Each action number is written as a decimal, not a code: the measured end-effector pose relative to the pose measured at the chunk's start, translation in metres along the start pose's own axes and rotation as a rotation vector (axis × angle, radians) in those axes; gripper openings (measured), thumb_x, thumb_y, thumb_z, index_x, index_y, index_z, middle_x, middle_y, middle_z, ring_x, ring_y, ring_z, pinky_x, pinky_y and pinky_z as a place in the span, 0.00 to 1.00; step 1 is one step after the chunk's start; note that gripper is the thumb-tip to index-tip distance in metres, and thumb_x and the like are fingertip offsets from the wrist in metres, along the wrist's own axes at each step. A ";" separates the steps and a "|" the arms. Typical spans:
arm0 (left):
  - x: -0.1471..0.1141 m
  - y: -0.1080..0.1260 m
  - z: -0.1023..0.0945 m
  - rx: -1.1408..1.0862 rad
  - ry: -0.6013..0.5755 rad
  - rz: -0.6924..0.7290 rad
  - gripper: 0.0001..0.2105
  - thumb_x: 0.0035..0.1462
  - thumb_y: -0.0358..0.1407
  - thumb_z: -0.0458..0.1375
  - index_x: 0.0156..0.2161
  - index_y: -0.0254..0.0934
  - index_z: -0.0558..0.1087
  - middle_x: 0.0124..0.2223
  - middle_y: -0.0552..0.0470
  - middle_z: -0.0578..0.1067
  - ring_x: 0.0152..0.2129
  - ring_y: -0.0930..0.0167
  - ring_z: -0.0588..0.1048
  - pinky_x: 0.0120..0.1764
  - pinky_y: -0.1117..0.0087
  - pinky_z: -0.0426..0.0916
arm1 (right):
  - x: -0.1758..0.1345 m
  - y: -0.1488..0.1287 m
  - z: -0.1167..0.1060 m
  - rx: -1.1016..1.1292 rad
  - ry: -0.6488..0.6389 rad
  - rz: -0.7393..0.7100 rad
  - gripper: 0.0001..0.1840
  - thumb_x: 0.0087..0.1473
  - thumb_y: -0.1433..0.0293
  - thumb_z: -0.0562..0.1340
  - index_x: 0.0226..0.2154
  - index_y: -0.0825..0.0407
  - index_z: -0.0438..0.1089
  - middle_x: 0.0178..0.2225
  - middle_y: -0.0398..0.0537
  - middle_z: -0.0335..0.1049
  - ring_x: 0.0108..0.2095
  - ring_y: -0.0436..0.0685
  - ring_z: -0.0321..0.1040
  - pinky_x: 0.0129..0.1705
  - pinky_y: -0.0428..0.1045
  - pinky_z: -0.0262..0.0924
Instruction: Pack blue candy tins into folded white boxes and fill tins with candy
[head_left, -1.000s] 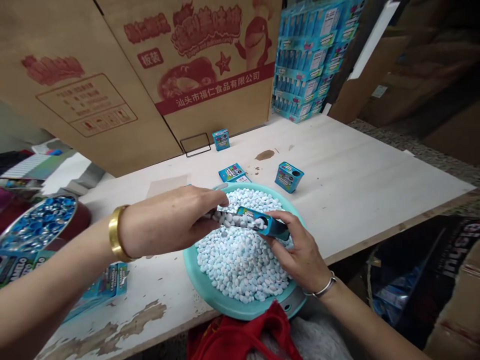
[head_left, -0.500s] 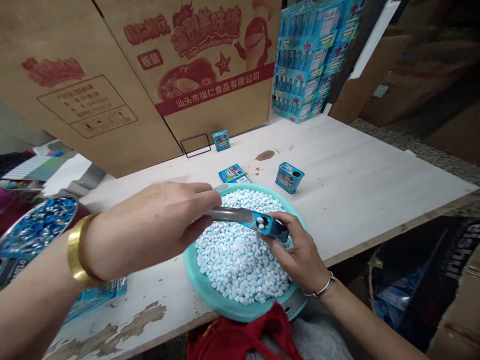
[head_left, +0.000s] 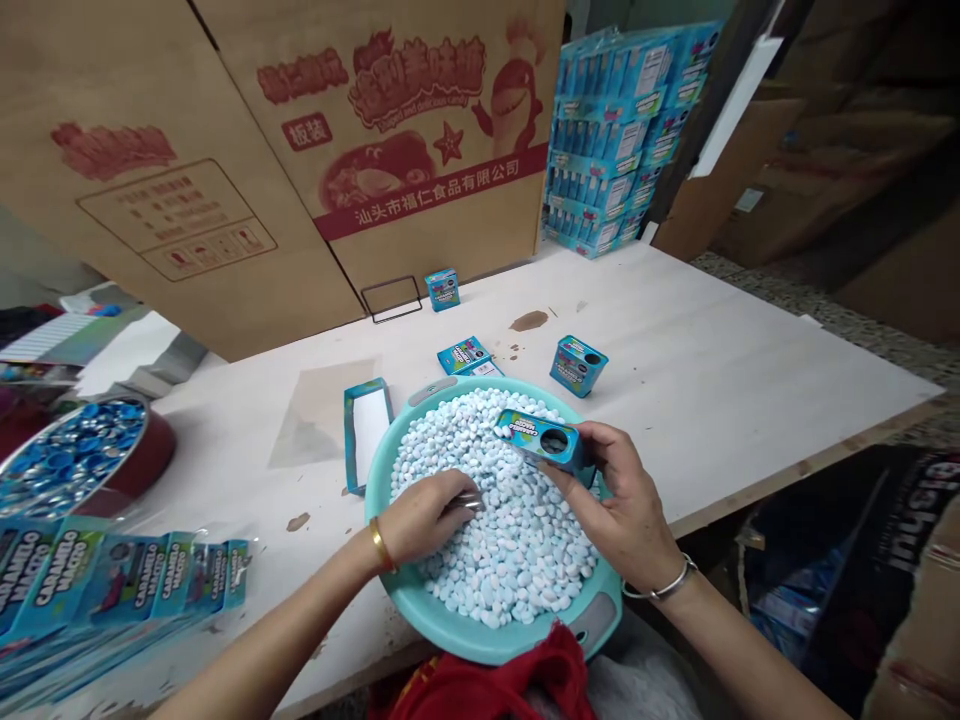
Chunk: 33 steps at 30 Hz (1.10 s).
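A teal basin [head_left: 397, 590] with grey handles is filled with small pale-blue and white candies [head_left: 517, 570]. Dipped among them on the left, my left hand [head_left: 424, 515] is closed around a clear plastic tube [head_left: 471, 500], of which only a short piece shows. Over the basin's right side, my right hand [head_left: 619, 500] grips a small blue candy box [head_left: 536, 436] by its end. The box lies tilted, its round hole facing up, and a few candies touch its left end. Another blue box [head_left: 577, 366] with a round hole stands just beyond the rim.
A flattened blue box [head_left: 465, 355] and an upright one [head_left: 442, 290] are behind the basin. An open blue tray [head_left: 366, 430] lies left of it. Further left are a red bowl [head_left: 154, 455] of blue caps and blue cartons [head_left: 135, 575]. Large cardboard boxes [head_left: 420, 230] wall the back.
My left hand has moved down and left with the tube, from the box's hole into the candies. The blue box in my right hand has turned, its hole now facing up more.
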<state>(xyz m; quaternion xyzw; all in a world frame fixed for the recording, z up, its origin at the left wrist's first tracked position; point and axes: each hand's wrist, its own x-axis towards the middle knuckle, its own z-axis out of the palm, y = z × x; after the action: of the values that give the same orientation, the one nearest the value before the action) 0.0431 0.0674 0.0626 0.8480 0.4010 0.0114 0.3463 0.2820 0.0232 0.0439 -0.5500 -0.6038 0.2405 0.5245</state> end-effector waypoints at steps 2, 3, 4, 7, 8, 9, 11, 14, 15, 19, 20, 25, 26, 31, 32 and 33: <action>-0.005 0.003 -0.013 -0.062 0.013 0.019 0.07 0.60 0.35 0.53 0.42 0.37 0.68 0.40 0.48 0.74 0.36 0.68 0.72 0.40 0.66 0.67 | 0.000 0.002 -0.001 0.011 0.019 0.011 0.21 0.54 0.65 0.64 0.49 0.46 0.60 0.44 0.49 0.67 0.45 0.58 0.67 0.46 0.54 0.64; -0.010 0.005 -0.023 -0.086 0.018 0.028 0.07 0.60 0.36 0.53 0.42 0.37 0.68 0.40 0.48 0.74 0.35 0.69 0.72 0.40 0.66 0.67 | 0.000 0.003 -0.001 0.015 0.024 0.014 0.21 0.54 0.65 0.64 0.49 0.47 0.60 0.44 0.49 0.67 0.44 0.58 0.68 0.46 0.54 0.64; -0.015 0.008 -0.035 -0.106 0.020 0.038 0.07 0.61 0.36 0.53 0.42 0.37 0.69 0.40 0.48 0.74 0.35 0.69 0.72 0.40 0.66 0.68 | -0.001 0.003 -0.002 0.013 0.025 0.015 0.21 0.54 0.65 0.64 0.49 0.47 0.60 0.44 0.49 0.67 0.44 0.58 0.68 0.46 0.54 0.64; -0.031 0.023 -0.073 -0.106 0.030 0.057 0.09 0.62 0.38 0.53 0.44 0.36 0.69 0.41 0.48 0.75 0.36 0.71 0.73 0.39 0.69 0.69 | -0.001 0.000 -0.001 -0.020 0.003 -0.012 0.20 0.55 0.66 0.63 0.50 0.46 0.60 0.44 0.49 0.68 0.44 0.58 0.68 0.45 0.53 0.65; -0.035 0.030 -0.085 -0.081 0.033 0.067 0.10 0.62 0.37 0.53 0.45 0.36 0.69 0.41 0.48 0.75 0.35 0.71 0.73 0.39 0.70 0.69 | -0.001 -0.003 -0.001 -0.037 -0.011 -0.040 0.20 0.55 0.67 0.62 0.50 0.46 0.60 0.44 0.49 0.68 0.45 0.58 0.68 0.46 0.53 0.65; -0.037 0.039 -0.096 -0.042 0.037 0.079 0.10 0.62 0.37 0.53 0.45 0.36 0.69 0.40 0.48 0.75 0.35 0.72 0.73 0.38 0.71 0.69 | -0.001 -0.006 0.000 -0.052 -0.028 -0.076 0.19 0.56 0.68 0.61 0.50 0.46 0.60 0.45 0.49 0.68 0.46 0.58 0.68 0.47 0.53 0.65; -0.039 0.058 -0.114 0.074 0.042 0.096 0.09 0.62 0.37 0.53 0.45 0.36 0.70 0.39 0.49 0.76 0.33 0.73 0.73 0.36 0.73 0.68 | -0.002 -0.012 0.003 -0.072 -0.063 -0.153 0.19 0.56 0.71 0.60 0.51 0.46 0.60 0.46 0.49 0.68 0.47 0.58 0.67 0.49 0.53 0.64; -0.034 0.087 -0.131 0.287 0.014 0.100 0.08 0.61 0.36 0.52 0.42 0.37 0.71 0.36 0.50 0.75 0.30 0.73 0.72 0.32 0.74 0.66 | -0.003 -0.019 0.009 -0.075 -0.097 -0.219 0.20 0.56 0.73 0.58 0.52 0.46 0.59 0.48 0.50 0.67 0.49 0.58 0.66 0.52 0.54 0.63; -0.031 0.095 -0.134 0.355 0.000 0.092 0.08 0.61 0.36 0.52 0.40 0.37 0.72 0.34 0.50 0.74 0.29 0.73 0.71 0.31 0.74 0.65 | -0.004 -0.020 0.011 -0.069 -0.100 -0.227 0.21 0.56 0.74 0.57 0.52 0.46 0.58 0.48 0.50 0.67 0.50 0.59 0.66 0.53 0.54 0.62; -0.021 0.123 -0.130 0.569 -0.007 0.053 0.07 0.59 0.35 0.52 0.32 0.38 0.71 0.28 0.52 0.71 0.21 0.73 0.68 0.27 0.73 0.62 | -0.005 -0.021 0.017 -0.037 -0.095 -0.231 0.22 0.56 0.74 0.58 0.52 0.46 0.58 0.48 0.50 0.66 0.50 0.59 0.65 0.54 0.55 0.62; -0.020 0.128 -0.127 0.596 0.019 0.051 0.08 0.59 0.35 0.51 0.31 0.38 0.71 0.27 0.52 0.71 0.21 0.73 0.68 0.27 0.72 0.62 | -0.005 -0.021 0.018 -0.029 -0.093 -0.226 0.22 0.56 0.74 0.58 0.53 0.46 0.58 0.48 0.50 0.66 0.50 0.58 0.65 0.54 0.55 0.62; -0.018 0.144 -0.137 0.554 0.150 0.106 0.11 0.60 0.40 0.50 0.32 0.40 0.72 0.26 0.52 0.69 0.24 0.71 0.70 0.31 0.70 0.66 | -0.001 -0.019 0.016 0.003 -0.064 -0.189 0.22 0.57 0.74 0.58 0.53 0.46 0.58 0.49 0.49 0.66 0.51 0.56 0.65 0.55 0.52 0.61; -0.015 0.142 -0.146 0.544 0.134 0.116 0.11 0.59 0.42 0.50 0.32 0.40 0.72 0.27 0.52 0.69 0.24 0.71 0.70 0.31 0.70 0.66 | 0.001 -0.017 0.014 0.011 -0.048 -0.176 0.22 0.57 0.73 0.59 0.53 0.45 0.58 0.49 0.49 0.66 0.51 0.56 0.65 0.54 0.51 0.61; 0.044 0.074 -0.182 0.596 0.217 0.073 0.12 0.56 0.45 0.54 0.37 0.38 0.72 0.33 0.50 0.72 0.28 0.70 0.71 0.33 0.69 0.67 | 0.013 0.000 -0.014 0.043 0.118 -0.027 0.22 0.56 0.68 0.61 0.54 0.44 0.60 0.49 0.48 0.67 0.49 0.57 0.67 0.51 0.51 0.64; 0.064 0.051 -0.180 0.602 0.250 0.041 0.12 0.56 0.43 0.54 0.38 0.37 0.72 0.34 0.49 0.73 0.29 0.69 0.71 0.33 0.68 0.67 | 0.016 0.007 -0.020 0.039 0.173 0.011 0.23 0.55 0.67 0.62 0.53 0.45 0.61 0.49 0.49 0.67 0.48 0.58 0.67 0.50 0.52 0.64; 0.085 0.025 -0.176 0.598 0.233 0.012 0.11 0.55 0.41 0.55 0.39 0.36 0.72 0.36 0.48 0.73 0.30 0.68 0.72 0.35 0.67 0.68 | 0.018 0.016 -0.026 0.030 0.230 0.048 0.23 0.55 0.66 0.63 0.53 0.45 0.62 0.49 0.50 0.67 0.48 0.59 0.67 0.49 0.52 0.64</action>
<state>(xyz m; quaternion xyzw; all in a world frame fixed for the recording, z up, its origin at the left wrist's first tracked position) 0.0655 0.2165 0.1896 0.9075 0.4187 -0.0080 0.0334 0.3147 0.0368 0.0452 -0.5803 -0.5228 0.1974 0.5925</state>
